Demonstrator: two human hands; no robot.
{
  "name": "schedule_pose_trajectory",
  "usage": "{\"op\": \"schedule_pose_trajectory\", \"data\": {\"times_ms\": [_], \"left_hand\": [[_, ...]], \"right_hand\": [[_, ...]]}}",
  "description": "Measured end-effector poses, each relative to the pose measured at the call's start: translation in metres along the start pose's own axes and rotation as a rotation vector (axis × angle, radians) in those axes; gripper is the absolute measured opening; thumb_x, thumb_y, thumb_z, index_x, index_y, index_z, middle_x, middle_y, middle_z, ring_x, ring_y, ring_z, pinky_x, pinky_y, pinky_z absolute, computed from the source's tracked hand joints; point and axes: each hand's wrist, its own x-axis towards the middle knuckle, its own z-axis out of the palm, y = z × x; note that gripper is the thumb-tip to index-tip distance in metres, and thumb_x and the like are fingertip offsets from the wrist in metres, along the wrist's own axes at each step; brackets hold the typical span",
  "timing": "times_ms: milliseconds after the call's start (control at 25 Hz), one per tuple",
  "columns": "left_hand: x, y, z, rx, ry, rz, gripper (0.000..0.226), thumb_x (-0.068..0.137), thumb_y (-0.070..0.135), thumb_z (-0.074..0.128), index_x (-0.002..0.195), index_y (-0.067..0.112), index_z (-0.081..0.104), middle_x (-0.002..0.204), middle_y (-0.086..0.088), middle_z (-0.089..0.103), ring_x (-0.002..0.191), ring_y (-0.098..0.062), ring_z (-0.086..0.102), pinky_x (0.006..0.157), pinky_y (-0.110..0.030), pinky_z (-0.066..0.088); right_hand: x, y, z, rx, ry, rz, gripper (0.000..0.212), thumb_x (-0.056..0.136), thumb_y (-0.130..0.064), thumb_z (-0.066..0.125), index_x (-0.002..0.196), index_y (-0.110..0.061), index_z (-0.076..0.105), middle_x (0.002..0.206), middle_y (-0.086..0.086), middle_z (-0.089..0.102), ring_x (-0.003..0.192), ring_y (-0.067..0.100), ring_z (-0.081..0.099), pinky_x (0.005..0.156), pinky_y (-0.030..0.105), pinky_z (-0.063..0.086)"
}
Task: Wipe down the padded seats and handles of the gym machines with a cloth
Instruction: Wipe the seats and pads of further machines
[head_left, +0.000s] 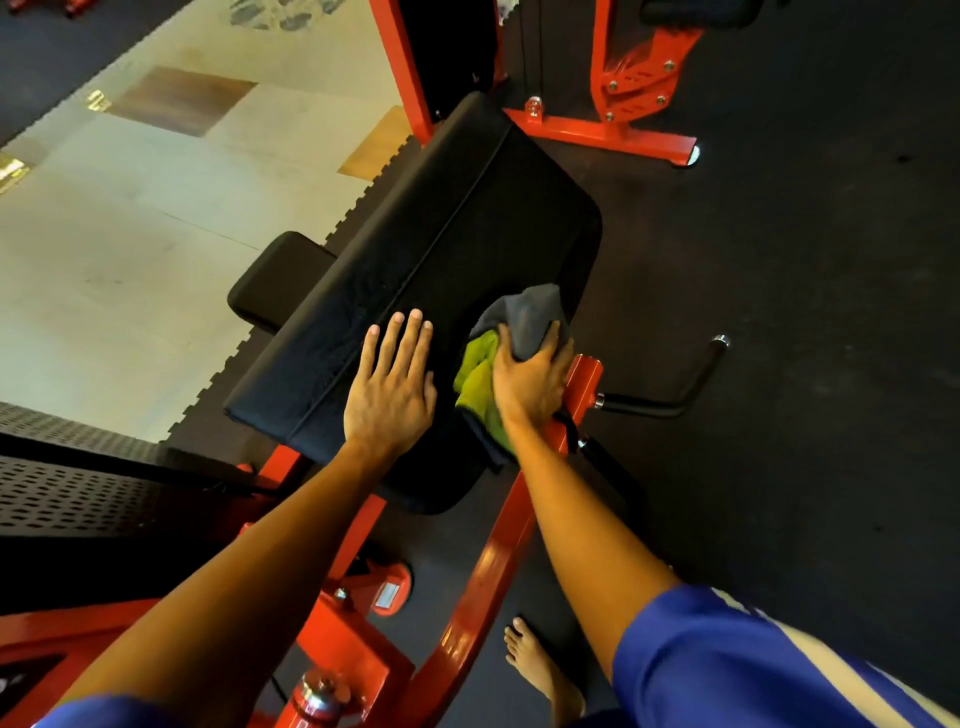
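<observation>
A person bends over the black padded seat (415, 249) of a red-framed gym machine, mid-wipe. The right hand (530, 384) presses a bunched grey-and-green cloth (522, 314) against the seat's right edge, just beside the red frame (488, 571). Its fingers (553, 335) are curled over the fabric and clamped on it. The left hand (389, 395) lies flat on the pad to the left of the cloth, fingers straight and slightly apart. It holds nothing and appears to brace the body.

The step in hand looks to be the wiping of this seat. The cloth sits at the near right part, and the long stretch of pad toward the far end is seemingly not yet covered. The next move would likely call for sweeping the cloth up the pad with steady pressure. It could then go to the black handle (675, 402) jutting out on the right, close by, to be wrapped round the bar.
</observation>
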Motion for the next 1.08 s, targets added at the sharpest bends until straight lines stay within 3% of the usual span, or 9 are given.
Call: {"op": "schedule_pose_trajectory", "data": {"times_ms": [120, 240, 400, 480, 680, 760, 840, 960, 1080], "left_hand": [[0.001, -0.002, 0.002, -0.016, 0.001, 0.005, 0.063, 0.106, 0.034, 0.027, 0.161, 0.004, 0.017, 0.169, -0.015, 0.013, 0.158, -0.031, 0.008, 0.127, -0.051, 0.012], [0.001, 0.000, 0.000, -0.021, 0.013, 0.009, 0.063, 0.106, 0.033, 0.027, 0.161, 0.004, 0.017, 0.169, -0.015, 0.013, 0.157, -0.031, 0.009, 0.127, -0.051, 0.013], [0.002, 0.001, 0.001, 0.006, -0.005, 0.008, 0.064, 0.106, 0.034, 0.025, 0.162, 0.005, 0.013, 0.170, -0.014, 0.010, 0.158, -0.030, 0.006, 0.127, -0.050, 0.011], [0.001, 0.001, 0.001, 0.006, -0.009, -0.002, 0.064, 0.106, 0.034, 0.025, 0.162, 0.005, 0.014, 0.170, -0.014, 0.011, 0.158, -0.030, 0.007, 0.127, -0.050, 0.011], [0.003, -0.001, 0.004, -0.007, 0.019, 0.004, 0.065, 0.106, 0.033, 0.029, 0.161, 0.004, 0.015, 0.169, -0.016, 0.012, 0.157, -0.031, 0.007, 0.127, -0.051, 0.011], [0.001, -0.001, 0.004, -0.007, 0.012, 0.011, 0.065, 0.106, 0.033, 0.028, 0.161, 0.004, 0.014, 0.169, -0.016, 0.011, 0.158, -0.031, 0.006, 0.127, -0.051, 0.010], [0.000, 0.000, 0.004, -0.010, 0.014, 0.017, 0.064, 0.106, 0.033, 0.029, 0.161, 0.003, 0.015, 0.169, -0.016, 0.012, 0.157, -0.031, 0.007, 0.127, -0.050, 0.010], [-0.001, -0.006, 0.003, -0.009, 0.013, 0.038, 0.063, 0.106, 0.035, 0.030, 0.161, 0.004, 0.020, 0.169, -0.015, 0.016, 0.157, -0.031, 0.012, 0.127, -0.049, 0.011], [0.000, -0.010, 0.000, -0.024, -0.013, 0.045, 0.064, 0.107, 0.039, 0.027, 0.161, 0.006, 0.021, 0.169, -0.013, 0.018, 0.157, -0.029, 0.014, 0.128, -0.048, 0.011]], "right_hand": [[-0.037, 0.025, -0.003, -0.070, -0.135, -0.104, 0.088, 0.089, -0.057, 0.071, 0.160, -0.020, 0.035, 0.166, 0.017, 0.028, 0.146, 0.039, 0.038, 0.107, 0.051, 0.045], [0.007, 0.022, -0.007, 0.120, -0.035, -0.048, 0.071, 0.094, -0.051, 0.067, 0.154, -0.018, 0.047, 0.156, 0.016, 0.045, 0.139, 0.037, 0.048, 0.106, 0.046, 0.046], [0.036, 0.046, 0.017, 0.401, -0.050, 0.369, 0.066, 0.092, -0.068, 0.059, 0.130, -0.015, 0.066, 0.123, 0.014, 0.071, 0.111, 0.036, 0.069, 0.092, 0.046, 0.056], [0.027, 0.074, 0.029, 0.413, -0.158, 0.533, 0.087, 0.073, -0.089, 0.061, 0.123, -0.019, 0.066, 0.112, 0.012, 0.074, 0.103, 0.036, 0.072, 0.085, 0.051, 0.057], [-0.043, 0.030, -0.003, 0.311, -0.038, 0.223, 0.078, 0.087, -0.039, 0.081, 0.152, -0.011, 0.046, 0.148, 0.009, 0.055, 0.136, 0.028, 0.051, 0.107, 0.026, 0.033], [-0.078, 0.035, -0.008, 0.262, -0.068, 0.213, 0.086, 0.089, -0.042, 0.077, 0.159, -0.016, 0.035, 0.161, 0.007, 0.039, 0.149, 0.030, 0.034, 0.124, 0.044, 0.019], [-0.050, 0.036, -0.008, 0.175, -0.085, 0.210, 0.088, 0.086, -0.051, 0.069, 0.159, -0.020, 0.033, 0.163, 0.010, 0.037, 0.151, 0.036, 0.033, 0.122, 0.060, 0.024], [0.003, 0.013, -0.019, 0.183, -0.035, 0.186, 0.068, 0.094, -0.029, 0.069, 0.153, -0.010, 0.039, 0.155, 0.018, 0.047, 0.139, 0.039, 0.048, 0.110, 0.041, 0.034], [-0.007, 0.005, -0.016, 0.190, 0.052, 0.131, 0.065, 0.093, -0.031, 0.069, 0.151, -0.017, 0.044, 0.149, 0.016, 0.051, 0.127, 0.038, 0.055, 0.096, 0.042, 0.042]]}}
